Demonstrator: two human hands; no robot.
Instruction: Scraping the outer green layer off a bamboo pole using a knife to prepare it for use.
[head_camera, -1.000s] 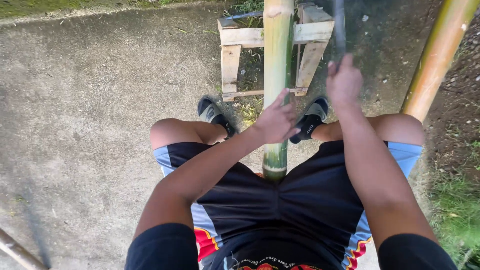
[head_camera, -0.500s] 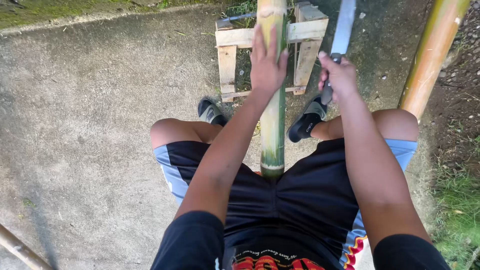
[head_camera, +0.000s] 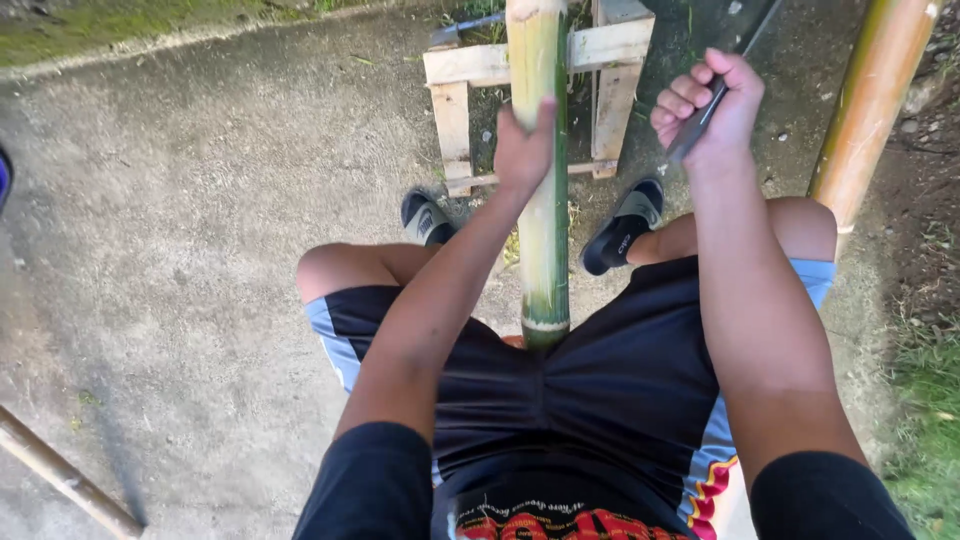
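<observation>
Left hand (head_camera: 522, 150) grips the thick green bamboo pole (head_camera: 541, 200), which runs btwn the knees onto a pale wooden pallet frame (head_camera: 610, 60). Right hand (head_camera: 708, 108) fisted round a dark-handled long blade (head_camera: 722, 70), raised beside it.

The bamboo pole (head_camera: 543, 200) runs between the knees onto the wooden frame (head_camera: 540, 60) ahead. A second pole (head_camera: 868, 100) lies right — another (head_camera: 60, 475) near the bottom-left corner

Both arms are reaching forward over the knees; the left hand (head_camera: 522, 150) is gripping with fingers wrapped round, while the right hand (head_camera: 707, 108) is clenching in a raised fist.
</observation>
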